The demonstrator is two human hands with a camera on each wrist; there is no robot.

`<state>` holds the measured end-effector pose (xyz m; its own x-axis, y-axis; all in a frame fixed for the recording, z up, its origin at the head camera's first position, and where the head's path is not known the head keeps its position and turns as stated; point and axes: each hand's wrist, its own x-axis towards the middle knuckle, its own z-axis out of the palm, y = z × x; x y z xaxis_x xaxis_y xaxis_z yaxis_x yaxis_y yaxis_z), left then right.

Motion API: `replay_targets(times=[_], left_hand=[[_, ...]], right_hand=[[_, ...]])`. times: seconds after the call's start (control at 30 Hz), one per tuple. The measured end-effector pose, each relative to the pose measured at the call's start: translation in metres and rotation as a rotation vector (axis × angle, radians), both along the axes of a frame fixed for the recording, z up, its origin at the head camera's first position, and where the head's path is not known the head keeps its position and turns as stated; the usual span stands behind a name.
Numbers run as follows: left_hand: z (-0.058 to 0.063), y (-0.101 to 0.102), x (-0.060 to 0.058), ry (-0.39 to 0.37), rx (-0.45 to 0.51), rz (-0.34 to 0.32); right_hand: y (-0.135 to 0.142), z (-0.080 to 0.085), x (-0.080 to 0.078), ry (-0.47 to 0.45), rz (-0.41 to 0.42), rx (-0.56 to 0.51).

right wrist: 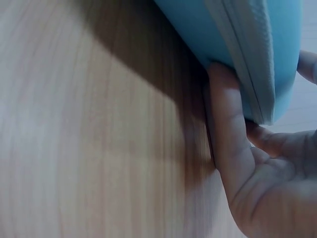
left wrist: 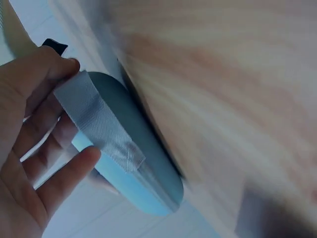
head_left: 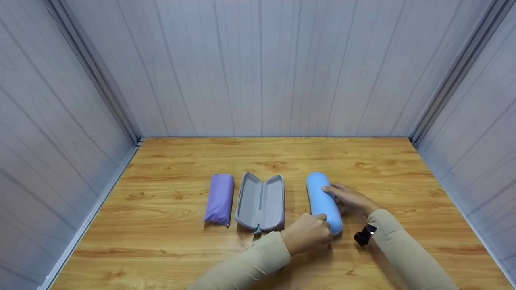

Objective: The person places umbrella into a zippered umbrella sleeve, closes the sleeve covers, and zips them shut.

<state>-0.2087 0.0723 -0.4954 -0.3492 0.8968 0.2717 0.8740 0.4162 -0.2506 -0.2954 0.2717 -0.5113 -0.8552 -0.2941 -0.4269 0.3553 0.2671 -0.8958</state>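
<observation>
A light blue glasses case (head_left: 322, 197), closed, with a zip seam along its side in the right wrist view, lies right of the table's middle. My right hand (head_left: 350, 199) holds it from the right, thumb on top and the other fingers at its side, low near the table. At the near end, my left hand (head_left: 308, 233) has its fingers curled at a grey fabric strap (left wrist: 106, 129) on the case, the strap's end at the fingertips. Left of the hands stands a grey glasses case (head_left: 260, 203), opened flat with both lined halves facing up.
A purple oblong packet (head_left: 219, 199) with a folded near end lies left of the grey case. The wooden table (head_left: 161, 241) is bounded by pale panelled walls (head_left: 258, 80) at the back and sides. A small black device (head_left: 365, 235) is on the right wrist.
</observation>
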Motion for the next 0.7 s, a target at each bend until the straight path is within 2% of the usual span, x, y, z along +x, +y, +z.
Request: replay_targets(times=[0.1,0.2,0.4,0.57,0.7], left_hand=[[-0.002,-0.001,0.001,-0.063,0.026,0.034],[-0.004,-0.002,0.002,-0.109,0.054,0.052],[-0.006,-0.003,0.001,-0.153,0.077,0.005],[-0.007,-0.004,-0.002,-0.162,0.09,-0.047],[-0.009,-0.005,-0.001,-0.184,0.131,-0.019]], right_hand=[[-0.003,-0.001,0.002,0.043,-0.005,0.045],[-0.008,-0.001,0.004,0.134,0.016,0.135],[-0.011,0.002,0.006,0.33,0.063,0.322],[-0.014,0.01,0.009,0.387,0.099,0.314],[-0.016,0.013,0.01,0.429,0.11,0.343]])
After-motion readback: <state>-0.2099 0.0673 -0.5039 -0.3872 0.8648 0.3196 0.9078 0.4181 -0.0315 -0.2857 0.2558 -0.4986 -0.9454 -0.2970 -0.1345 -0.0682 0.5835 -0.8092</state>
